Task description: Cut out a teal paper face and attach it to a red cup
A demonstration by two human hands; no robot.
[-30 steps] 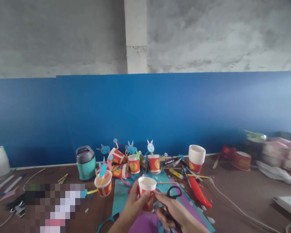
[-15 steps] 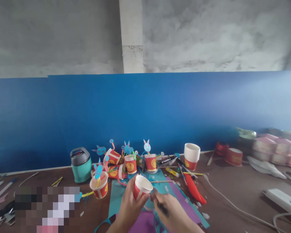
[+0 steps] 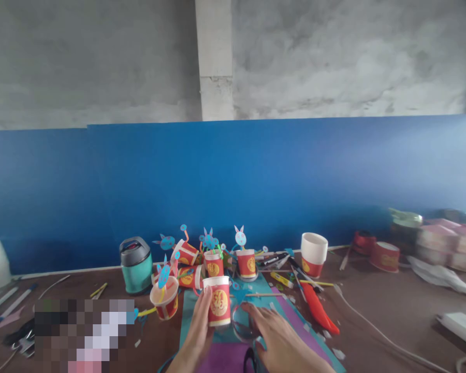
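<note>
My left hand is closed round a red-and-white paper cup, upright, its gold emblem facing me. My right hand has its fingers stretched out at the right side of a clear round ring, which looks like a roll of tape. Whether the fingertips touch the ring I cannot tell. Below that hand a black loop handle, like that of scissors, shows at the bottom edge. Teal paper and purple paper lie beneath both hands.
Several paper cups with blue rabbit figures, among them a cup, stand or lie behind. A teal tub is at left. To the right are stacked cups, a red pouch-like object, a glue stick, a cable and paper scraps.
The cup has turned from tilted to upright, its emblem now facing me. The dark tool is out of my right hand, whose fingers have spread by the clear ring. The view has shifted slightly.
</note>
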